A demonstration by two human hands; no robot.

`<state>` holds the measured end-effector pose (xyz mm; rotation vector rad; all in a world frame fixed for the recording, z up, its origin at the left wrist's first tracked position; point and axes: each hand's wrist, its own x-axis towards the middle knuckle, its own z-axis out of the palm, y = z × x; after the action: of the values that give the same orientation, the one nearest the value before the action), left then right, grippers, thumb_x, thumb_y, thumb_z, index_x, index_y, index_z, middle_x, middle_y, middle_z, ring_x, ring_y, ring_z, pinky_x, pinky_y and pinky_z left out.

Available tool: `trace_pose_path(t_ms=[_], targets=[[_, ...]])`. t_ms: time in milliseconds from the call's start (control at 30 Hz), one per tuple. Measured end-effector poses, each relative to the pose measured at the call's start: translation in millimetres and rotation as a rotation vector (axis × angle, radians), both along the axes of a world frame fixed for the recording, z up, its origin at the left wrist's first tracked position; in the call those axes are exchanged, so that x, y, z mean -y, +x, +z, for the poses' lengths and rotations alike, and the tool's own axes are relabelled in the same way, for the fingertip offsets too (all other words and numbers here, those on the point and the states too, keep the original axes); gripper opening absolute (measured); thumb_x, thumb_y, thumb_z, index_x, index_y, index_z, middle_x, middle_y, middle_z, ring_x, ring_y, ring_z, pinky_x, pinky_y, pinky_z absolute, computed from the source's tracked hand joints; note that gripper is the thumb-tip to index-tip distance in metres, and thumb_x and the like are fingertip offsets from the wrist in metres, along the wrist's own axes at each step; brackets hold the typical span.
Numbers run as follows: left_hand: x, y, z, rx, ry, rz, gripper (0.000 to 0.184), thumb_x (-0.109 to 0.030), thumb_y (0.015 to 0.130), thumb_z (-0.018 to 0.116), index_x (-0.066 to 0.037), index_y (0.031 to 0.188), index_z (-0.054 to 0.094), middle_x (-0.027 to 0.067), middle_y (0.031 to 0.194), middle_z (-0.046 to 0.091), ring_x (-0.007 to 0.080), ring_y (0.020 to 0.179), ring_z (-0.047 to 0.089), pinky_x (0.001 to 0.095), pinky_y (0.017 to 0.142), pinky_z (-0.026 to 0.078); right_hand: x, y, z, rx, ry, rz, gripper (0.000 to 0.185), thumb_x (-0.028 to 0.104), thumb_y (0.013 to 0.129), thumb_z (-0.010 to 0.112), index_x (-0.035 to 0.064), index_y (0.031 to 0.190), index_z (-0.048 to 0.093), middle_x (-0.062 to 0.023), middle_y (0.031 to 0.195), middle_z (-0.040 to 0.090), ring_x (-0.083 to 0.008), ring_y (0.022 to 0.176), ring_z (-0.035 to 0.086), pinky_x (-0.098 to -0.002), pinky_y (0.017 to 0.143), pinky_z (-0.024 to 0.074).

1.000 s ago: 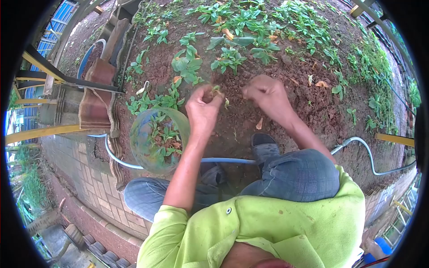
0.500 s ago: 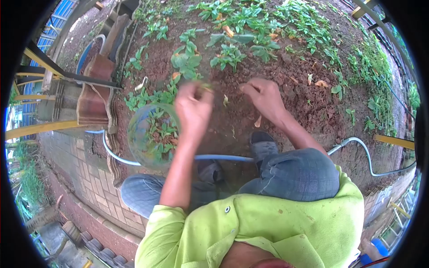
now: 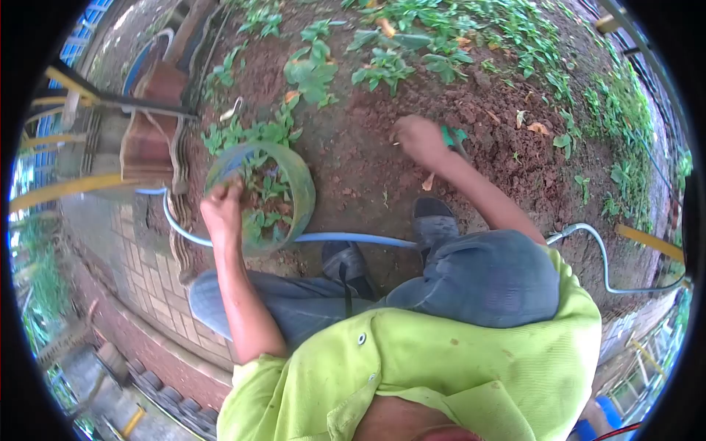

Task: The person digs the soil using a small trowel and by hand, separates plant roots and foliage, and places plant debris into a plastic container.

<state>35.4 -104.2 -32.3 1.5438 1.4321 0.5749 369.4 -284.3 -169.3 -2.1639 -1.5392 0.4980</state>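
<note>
Left hand: fingers curled in, at the left rim of the translucent tub. Can't tell if that grip has anything in it or touches the rim. Right hand: above the soil bed, fingers bent in, small pale sliver at the fingertips; can't tell if the grip is clamped on it. Hands well apart.

Tub location: near-left corner of the soil bed, mouth facing up, leafy plants inside. Green object just beside the right wrist, partly hidden, type unclear. Dry orange leaf lies on the soil just nearer the person.

Blue hose runs along the bed's near edge from the tub to the right shoe; left shoe sits just nearer. Growing plants spread toward the bed's far edge. Reddish tile at its left edge, brick paving off the near-left corner.
</note>
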Motion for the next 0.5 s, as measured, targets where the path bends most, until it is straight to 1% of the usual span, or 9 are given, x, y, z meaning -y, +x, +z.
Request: trace_pose_path(t_ms=[33, 100, 133, 167, 233, 300, 333, 400, 500], targets=[[-1, 5, 7, 0.07, -0.061, 0.038, 0.023, -0.01, 0.087, 0.065, 0.007, 0.103, 0.066, 0.0137, 0.084, 0.068, 0.0192, 0.069, 0.066, 0.0306, 0.062, 0.056, 14, 3, 22, -0.043, 0.123, -0.152, 0.029, 0.011, 0.079, 0.057, 0.0036, 0.106, 0.065, -0.0205, 0.096, 0.065, -0.0356, 0.093, 0.063, -0.0423, 0.086, 0.049], [-12, 6, 16, 0.133, -0.109, 0.12, 0.026, -0.012, 0.087, 0.065, 0.007, 0.106, 0.064, 0.0144, 0.094, 0.066, 0.0217, 0.081, 0.066, 0.0344, 0.071, 0.058, 38, 23, 38, 0.107, 0.096, -0.346, 0.027, 0.017, 0.083, 0.056, 0.0047, 0.105, 0.066, -0.018, 0.103, 0.066, -0.0361, 0.094, 0.063, -0.0421, 0.084, 0.0493], [-16, 6, 20, 0.218, -0.089, 0.153, 0.028, -0.013, 0.088, 0.064, 0.008, 0.107, 0.063, 0.015, 0.096, 0.066, 0.0233, 0.083, 0.067, 0.0351, 0.073, 0.057, 53, 44, 41, 0.379, -0.03, -0.157, 0.025, 0.018, 0.087, 0.053, 0.0045, 0.103, 0.067, -0.0169, 0.105, 0.066, -0.0357, 0.094, 0.063, -0.0416, 0.083, 0.0495], [-19, 5, 22, 0.242, -0.083, 0.207, 0.029, -0.013, 0.088, 0.064, 0.008, 0.108, 0.063, 0.0154, 0.099, 0.067, 0.0242, 0.082, 0.067, 0.0346, 0.072, 0.057, 61, 42, 60, 0.443, 0.056, -0.16, 0.022, 0.012, 0.088, 0.049, 0.0035, 0.096, 0.068, -0.0172, 0.102, 0.066, -0.0341, 0.094, 0.062, -0.0425, 0.083, 0.0485], [-22, -4, 20, 0.305, -0.086, 0.27, 0.027, -0.013, 0.088, 0.064, 0.008, 0.106, 0.064, 0.0154, 0.097, 0.068, 0.0233, 0.082, 0.067, 0.0333, 0.071, 0.056, 86, 53, 44, 0.469, 0.144, -0.456, 0.019, 0.014, 0.086, 0.052, 0.0022, 0.09, 0.067, -0.0181, 0.095, 0.065, -0.0337, 0.094, 0.061, -0.0436, 0.085, 0.0469], [-26, -10, 12, 0.231, -0.008, 0.228, 0.024, -0.012, 0.087, 0.066, 0.005, 0.103, 0.066, 0.0126, 0.093, 0.069, 0.0193, 0.081, 0.068, 0.0293, 0.069, 0.055, 129, 80, 9, 0.716, 0.145, -0.255, 0.023, 0.017, 0.083, 0.058, -0.0041, 0.09, 0.065, -0.0283, 0.097, 0.061, -0.0404, 0.096, 0.058, -0.0459, 0.086, 0.0462], [-23, -9, 11, 0.222, 0.004, 0.215, 0.021, -0.011, 0.085, 0.068, 0.003, 0.1, 0.068, 0.0103, 0.087, 0.071, 0.0154, 0.076, 0.069, 0.0255, 0.066, 0.054, 130, 61, 14, 0.717, 0.148, -0.247, 0.023, 0.017, 0.083, 0.058, -0.0041, 0.09, 0.065, -0.0283, 0.097, 0.061, -0.0404, 0.096, 0.058, -0.0459, 0.086, 0.0462], [-18, -3, 3, 0.121, -0.012, 0.191, 0.016, -0.004, 0.082, 0.065, 0.005, 0.095, 0.07, 0.0121, 0.081, 0.071, 0.0145, 0.067, 0.066, 0.0243, 0.061, 0.053, 132, 18, 19, 0.412, 0.044, -0.56, 0.029, 0.022, 0.082, 0.063, -0.0054, 0.089, 0.066, -0.0268, 0.096, 0.061, -0.0415, 0.095, 0.058, -0.0462, 0.086, 0.0461], [-18, 0, -28, 0.056, -0.105, 0.159, 0.017, -0.007, 0.081, 0.065, 0.002, 0.093, 0.072, 0.0104, 0.075, 0.071, 0.0136, 0.066, 0.066, 0.0242, 0.061, 0.051, 140, -1, -1, 0.197, -0.126, -0.484, 0.036, 0.032, 0.084, 0.063, -0.004, 0.087, 0.065, -0.0255, 0.094, 0.062, -0.0428, 0.093, 0.058, -0.0462, 0.084, 0.0465]])
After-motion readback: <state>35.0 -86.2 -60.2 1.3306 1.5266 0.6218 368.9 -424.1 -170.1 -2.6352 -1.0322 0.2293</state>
